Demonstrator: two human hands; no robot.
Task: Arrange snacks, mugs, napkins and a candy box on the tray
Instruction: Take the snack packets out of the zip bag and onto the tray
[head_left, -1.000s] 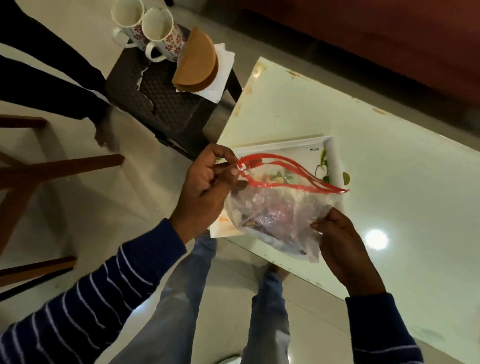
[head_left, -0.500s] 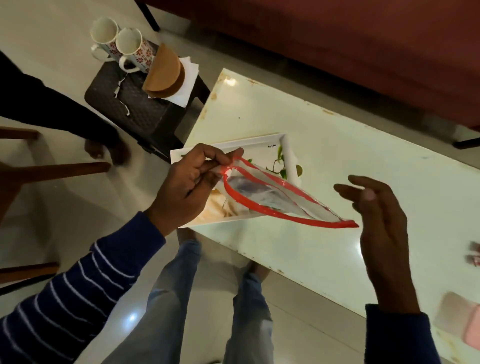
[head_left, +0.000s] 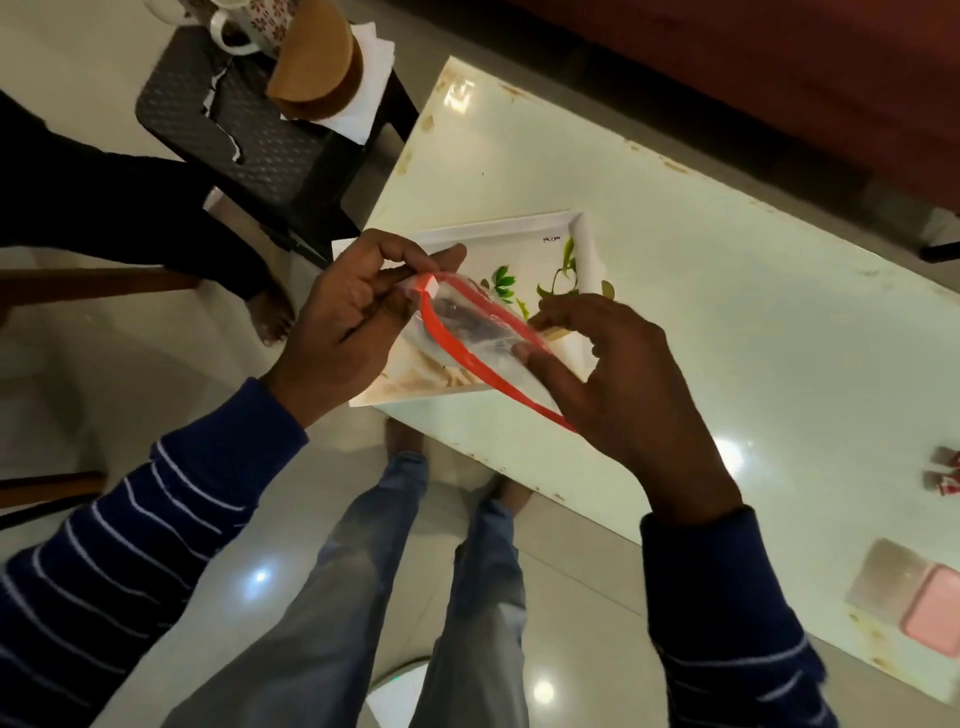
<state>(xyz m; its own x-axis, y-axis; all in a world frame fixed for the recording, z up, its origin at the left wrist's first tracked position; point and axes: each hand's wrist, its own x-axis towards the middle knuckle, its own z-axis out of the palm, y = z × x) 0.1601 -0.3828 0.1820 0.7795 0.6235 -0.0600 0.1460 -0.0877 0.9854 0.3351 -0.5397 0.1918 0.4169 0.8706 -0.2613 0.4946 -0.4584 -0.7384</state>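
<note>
A clear zip bag (head_left: 480, 332) with a red seal strip and dark snacks inside hangs over the white floral tray (head_left: 511, 234) at the table's near-left corner. My left hand (head_left: 353, 317) pinches the bag's left corner at the seal. My right hand (head_left: 618, 384) has its fingers on the opposite side of the open mouth, thumb and fingertips against the plastic. On the dark stool at the top left stand a patterned mug (head_left: 249, 23), a round brown candy box (head_left: 317, 62) and white napkins (head_left: 371, 91).
The white table (head_left: 727, 291) runs to the right. A pink box (head_left: 935, 613) and small red-white wrapped candies (head_left: 945, 475) lie at its right edge. Another person's dark legs and bare foot (head_left: 270, 317) are at the left, near the dark stool (head_left: 244, 130). My own legs stand below.
My right hand, off the bag and open half a second ago, has come back onto the bag's mouth. The left hand kept its pinch throughout. The view shifted.
</note>
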